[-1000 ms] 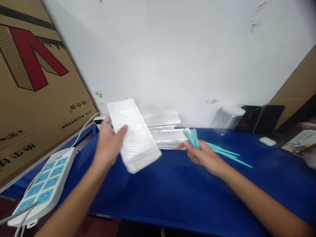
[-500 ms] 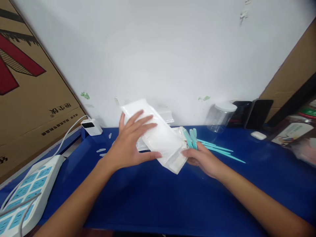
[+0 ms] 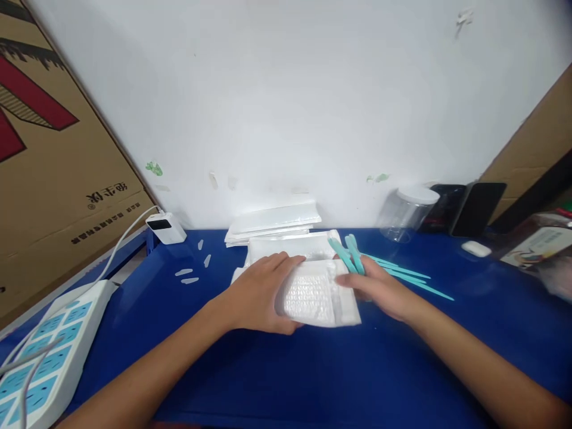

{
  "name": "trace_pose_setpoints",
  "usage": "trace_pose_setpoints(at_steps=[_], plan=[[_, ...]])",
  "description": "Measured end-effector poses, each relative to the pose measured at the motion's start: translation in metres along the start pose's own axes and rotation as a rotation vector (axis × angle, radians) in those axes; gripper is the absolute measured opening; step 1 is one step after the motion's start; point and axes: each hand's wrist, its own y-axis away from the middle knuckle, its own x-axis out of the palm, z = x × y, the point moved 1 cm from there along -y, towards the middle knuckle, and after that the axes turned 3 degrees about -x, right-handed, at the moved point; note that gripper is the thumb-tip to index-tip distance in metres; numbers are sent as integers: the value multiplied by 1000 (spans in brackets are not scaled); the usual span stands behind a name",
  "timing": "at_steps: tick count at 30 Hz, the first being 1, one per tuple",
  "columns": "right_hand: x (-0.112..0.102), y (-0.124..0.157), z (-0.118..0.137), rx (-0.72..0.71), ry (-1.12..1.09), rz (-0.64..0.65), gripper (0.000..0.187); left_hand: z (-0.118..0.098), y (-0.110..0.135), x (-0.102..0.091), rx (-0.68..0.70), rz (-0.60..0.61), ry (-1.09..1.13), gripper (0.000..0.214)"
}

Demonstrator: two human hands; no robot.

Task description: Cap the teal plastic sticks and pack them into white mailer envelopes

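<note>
A white bubble-padded pouch (image 3: 318,293) lies flat on the blue table (image 3: 277,369). My left hand (image 3: 259,293) rests on its left half, fingers curled over the top and thumb under the near edge. My right hand (image 3: 379,287) touches the pouch's right end and grips a few teal plastic sticks (image 3: 347,253) that point up and away. More teal sticks (image 3: 404,275) lie on the table just right of that hand. A stack of white pouches (image 3: 274,221) sits behind, against the wall.
A white power strip (image 3: 49,345) with teal sockets lies at the left edge, a white charger (image 3: 165,227) behind it. A cardboard box (image 3: 58,149) leans at left. A clear jar (image 3: 407,213), dark phones (image 3: 476,208) and a white earbud case (image 3: 476,249) stand at right.
My left hand carried the pouch from up in the air at left down to the table's middle, where it now lies flat. My right hand kept the sticks and met the pouch's end.
</note>
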Motion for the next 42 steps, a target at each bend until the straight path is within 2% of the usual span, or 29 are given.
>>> trace_pose_setpoints(at_steps=[4,6,10,13,19,24,28,32,35,42], plan=[[-6,-4,3,-62,398,-81,38,18,4,9,-86,-75,-66,93],[-10,0,7,-67,558,-25,39,23,6,13,-107,-76,-74,90],[-13,11,18,-164,610,163,35,27,6,20,-127,-89,-45,93],[-12,12,20,-218,659,167,33,28,6,22,-117,-108,-26,93],[-1,12,16,-231,811,125,13,23,7,27,-73,-108,-40,95],[17,21,24,-358,664,145,12,9,9,36,8,-161,-20,94],[26,23,29,-316,460,185,16,-2,9,41,50,-227,36,91],[28,21,26,-273,312,47,11,-5,8,41,-3,-291,90,85],[30,22,27,-300,259,-47,10,-7,7,40,-20,-356,139,81],[37,34,42,-470,138,-81,21,-24,8,35,-24,-448,259,68]])
